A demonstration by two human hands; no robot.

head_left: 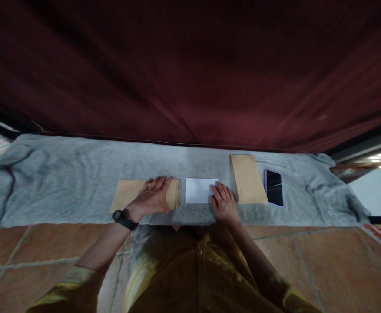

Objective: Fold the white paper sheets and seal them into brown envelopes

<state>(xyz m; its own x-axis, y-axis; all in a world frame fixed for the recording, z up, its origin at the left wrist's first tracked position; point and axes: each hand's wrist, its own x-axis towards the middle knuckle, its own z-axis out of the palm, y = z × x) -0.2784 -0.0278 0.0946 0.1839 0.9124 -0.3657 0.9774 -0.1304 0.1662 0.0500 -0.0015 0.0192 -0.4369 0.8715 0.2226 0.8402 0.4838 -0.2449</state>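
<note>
My left hand [151, 198] lies flat with fingers stretched out on a brown envelope [127, 194] on the grey cloth [79, 174]. A black watch sits on that wrist. My right hand [223, 202] rests flat, fingers out, its fingertips touching the right edge of a white folded paper [199, 190] between the two hands. A stack of brown envelopes [248, 178] lies just right of my right hand, and a black phone [273, 187] lies beside the stack.
A dark red curtain [190, 74] hangs right behind the cloth. Tiled floor [323, 261] runs in front. A white sheet [376, 191] lies at the far right edge.
</note>
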